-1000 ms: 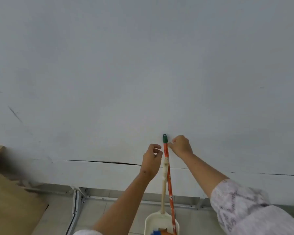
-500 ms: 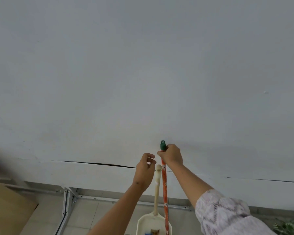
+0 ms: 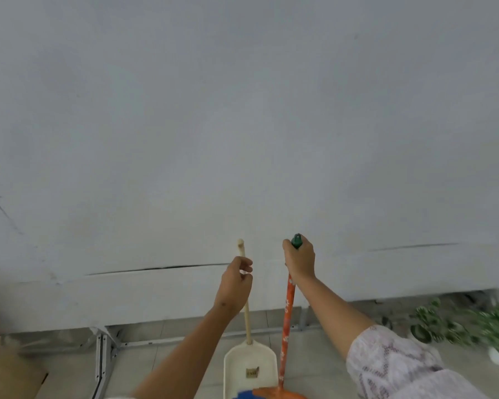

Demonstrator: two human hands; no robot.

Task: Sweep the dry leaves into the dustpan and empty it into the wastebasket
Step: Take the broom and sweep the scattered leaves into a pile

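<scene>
A cream dustpan (image 3: 249, 367) stands upright on the tiled floor against the white wall, its long pale handle (image 3: 246, 315) rising straight up. My left hand (image 3: 235, 283) is closed around that handle just below its tip. To the right stands a broom with an orange patterned stick (image 3: 286, 326) and a green cap (image 3: 296, 241). My right hand (image 3: 299, 259) grips the stick's top, right under the cap. The orange broom head (image 3: 277, 394) shows at the bottom edge. No dry leaves or wastebasket are in view.
A white wall panel (image 3: 242, 125) fills most of the view, with metal frame legs (image 3: 104, 361) at its base. A green leafy plant (image 3: 473, 323) in a white pot sits on the floor at right. A brown board (image 3: 6, 375) lies at lower left.
The view has swung to the right. My left hand has taken hold of the dustpan handle and drawn it left, away from the broom stick. My right hand stays on the broom's top.
</scene>
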